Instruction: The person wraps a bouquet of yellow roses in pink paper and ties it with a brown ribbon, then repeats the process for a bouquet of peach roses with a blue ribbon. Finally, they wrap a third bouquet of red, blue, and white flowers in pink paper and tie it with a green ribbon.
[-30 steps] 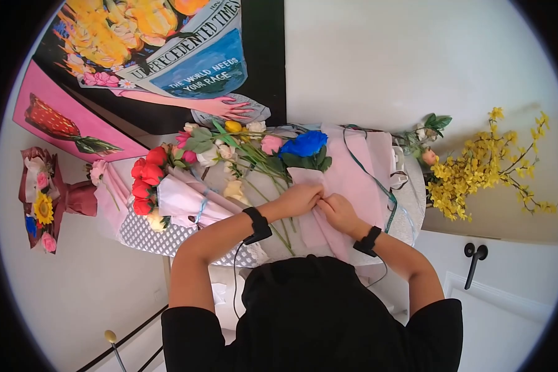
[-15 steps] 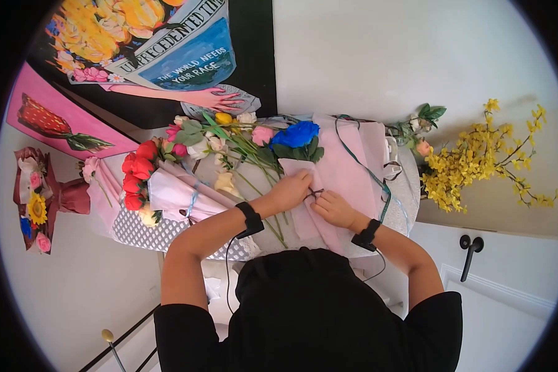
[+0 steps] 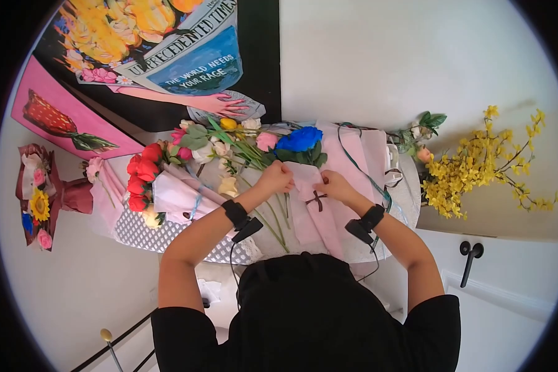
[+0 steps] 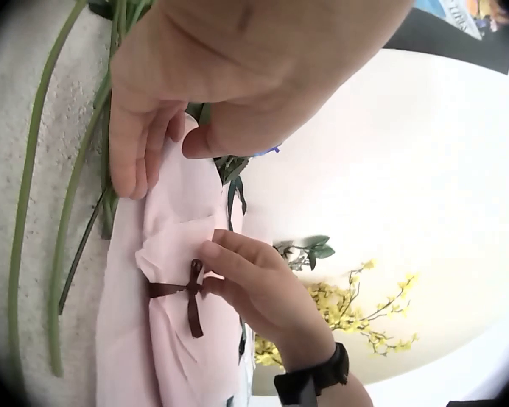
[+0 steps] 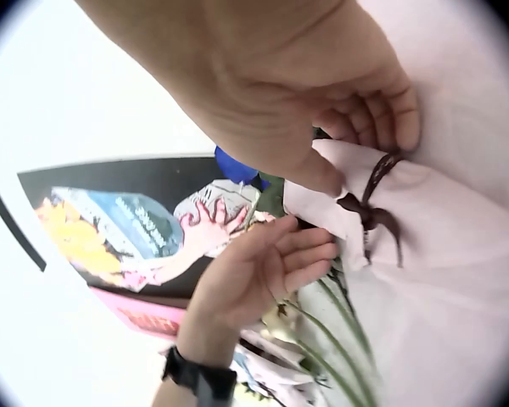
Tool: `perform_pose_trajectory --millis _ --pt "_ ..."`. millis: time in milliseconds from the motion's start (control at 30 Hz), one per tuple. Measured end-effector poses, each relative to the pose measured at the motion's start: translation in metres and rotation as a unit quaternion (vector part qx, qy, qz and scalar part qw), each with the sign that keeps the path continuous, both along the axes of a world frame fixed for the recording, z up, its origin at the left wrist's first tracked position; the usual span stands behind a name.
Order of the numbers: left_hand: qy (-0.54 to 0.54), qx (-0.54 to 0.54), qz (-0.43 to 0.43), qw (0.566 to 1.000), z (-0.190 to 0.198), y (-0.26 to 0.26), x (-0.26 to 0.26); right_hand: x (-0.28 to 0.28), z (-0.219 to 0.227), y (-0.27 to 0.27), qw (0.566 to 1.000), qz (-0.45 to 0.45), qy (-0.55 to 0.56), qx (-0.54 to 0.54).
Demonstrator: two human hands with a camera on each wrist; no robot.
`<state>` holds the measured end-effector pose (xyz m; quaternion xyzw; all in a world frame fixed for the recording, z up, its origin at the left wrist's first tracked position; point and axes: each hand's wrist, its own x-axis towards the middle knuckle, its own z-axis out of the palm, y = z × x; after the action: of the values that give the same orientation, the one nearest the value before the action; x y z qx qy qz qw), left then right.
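A blue artificial rose (image 3: 299, 139) with green leaves lies wrapped in pale pink paper (image 3: 322, 224). Round the wrap a dark brown ribbon (image 4: 192, 292) is tied in a small bow, lying on top of the paper. My left hand (image 3: 277, 178) is at the left edge of the wrap, fingers loosely extended and thumb apart, holding nothing. On the opposite side my right hand (image 3: 336, 185) grips the wrapped bouquet just above the bow, its thumb (image 5: 325, 174) near the knot and its fingers curled along the far side.
Loose flower stems (image 3: 268, 217) lie left of the wrap. A pink-wrapped bunch of red roses (image 3: 144, 170) sits farther left. Green ribbon (image 3: 369, 177) trails over more pink paper on the right. Yellow blossom branches (image 3: 471, 167) stand at the right, and paintings (image 3: 195, 59) at the back left.
Both hands have come away from the ribbon, leaving its bow in plain sight. The left hand has moved left and up; the right hand has moved up along the wrap.
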<state>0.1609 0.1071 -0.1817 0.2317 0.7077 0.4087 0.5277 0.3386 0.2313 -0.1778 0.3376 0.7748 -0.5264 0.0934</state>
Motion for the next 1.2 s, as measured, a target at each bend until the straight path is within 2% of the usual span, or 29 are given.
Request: perform_pose_trajectory --millis 33,100,133,167,200,233,267,300,333,367,400,433,467,500,533,600,633,700,733,800,833,900,967,1033,1067,1133,1167,1200 --pt "0.0 0.011 0.019 1.0 0.002 0.0 0.005 -0.003 0.0 0.003 1.0 0.003 0.003 0.002" --pt "0.0 0.023 0.043 0.999 0.005 -0.004 0.015 -0.008 -0.001 0.009 0.982 -0.073 0.086 -0.154" --pt "-0.01 0.05 0.086 0.995 0.012 -0.008 0.021 -0.01 0.01 0.007 0.982 -0.067 0.086 -0.152" --pt "-0.02 0.076 0.129 0.989 0.022 -0.01 0.023 -0.01 0.03 0.002 0.965 -0.067 0.144 -0.21" --pt "-0.019 0.077 0.134 0.988 0.031 -0.011 0.021 -0.011 0.045 -0.001 0.94 -0.067 0.199 -0.268" --pt "-0.147 0.134 0.124 0.972 0.044 -0.011 0.019 -0.015 0.05 0.001 0.941 -0.063 0.198 -0.268" --pt "-0.272 0.187 0.11 0.938 0.053 -0.012 0.018 -0.018 0.053 0.003 0.95 -0.031 0.17 -0.261" --pt "-0.272 0.185 0.112 0.938 0.058 -0.01 0.016 -0.019 0.057 0.003 0.957 0.0 0.142 -0.254" --pt "-0.318 0.201 0.133 0.917 0.063 -0.007 0.012 -0.022 0.064 -0.002 0.957 0.0 0.141 -0.255" --pt "-0.363 0.218 0.154 0.893 0.072 -0.004 0.009 -0.028 0.075 -0.008 0.931 -0.032 0.191 -0.309" --pt "-0.362 0.22 0.154 0.893 0.081 -0.003 0.008 -0.031 0.085 -0.012 0.9 -0.062 0.24 -0.36" --pt "-0.357 0.273 0.174 0.876 0.096 -0.001 0.008 -0.028 0.094 -0.013 0.9 -0.059 0.24 -0.358" --pt "-0.351 0.325 0.193 0.857 0.104 0.0 0.006 -0.021 0.102 -0.015 0.877 -0.006 0.191 -0.442" --pt "-0.323 0.348 0.194 0.858 0.106 0.0 0.003 -0.015 0.106 -0.019 0.842 0.048 0.138 -0.52" --pt "-0.322 0.35 0.194 0.858 0.105 -0.002 -0.001 -0.013 0.103 -0.024 0.842 0.05 0.138 -0.519" --pt "-0.247 0.318 0.216 0.889 0.097 -0.008 -0.009 -0.011 0.091 -0.034 0.857 0.123 0.136 -0.482" --pt "-0.246 0.318 0.217 0.889 0.095 -0.008 -0.008 -0.011 0.091 -0.035 0.869 0.126 0.117 -0.465" --pt "-0.175 0.403 0.261 0.859 0.093 -0.007 -0.007 -0.009 0.094 -0.036 0.874 0.13 0.112 -0.454" --pt "-0.174 0.403 0.26 0.86 0.098 -0.01 -0.011 -0.008 0.099 -0.037 0.88 0.133 0.106 -0.443" --pt "-0.275 0.369 0.248 0.852 0.109 -0.017 -0.023 -0.005 0.106 -0.04 0.893 0.124 0.081 -0.426" --pt "-0.272 0.372 0.246 0.852 0.111 -0.017 -0.027 -0.004 0.108 -0.04 0.904 0.114 0.054 -0.407" --pt "-0.261 0.403 0.203 0.854 0.113 -0.017 -0.033 -0.003 0.107 -0.04 0.905 0.128 0.065 -0.399" --pt "-0.268 0.404 0.198 0.852 0.121 -0.019 -0.035 -0.003 0.104 -0.039 0.905 0.141 0.074 -0.394" --pt "-0.276 0.402 0.192 0.852 0.128 -0.02 -0.037 -0.004 0.101 -0.036 0.93 0.17 0.077 -0.318" --pt "-0.267 0.404 0.199 0.852 0.131 -0.021 -0.04 -0.004 0.098 -0.036 0.93 0.169 0.077 -0.318" --pt "-0.258 0.404 0.206 0.853 0.132 -0.023 -0.045 -0.005 0.091 -0.035 0.958 0.132 0.082 -0.24" --pt "-0.259 0.428 0.187 0.845 0.129 -0.023 -0.05 -0.006 0.088 -0.036 0.958 0.132 0.083 -0.24" --pt "-0.26 0.452 0.169 0.836 0.125 -0.023 -0.052 -0.007 0.084 -0.037 0.976 0.121 0.14 -0.114"
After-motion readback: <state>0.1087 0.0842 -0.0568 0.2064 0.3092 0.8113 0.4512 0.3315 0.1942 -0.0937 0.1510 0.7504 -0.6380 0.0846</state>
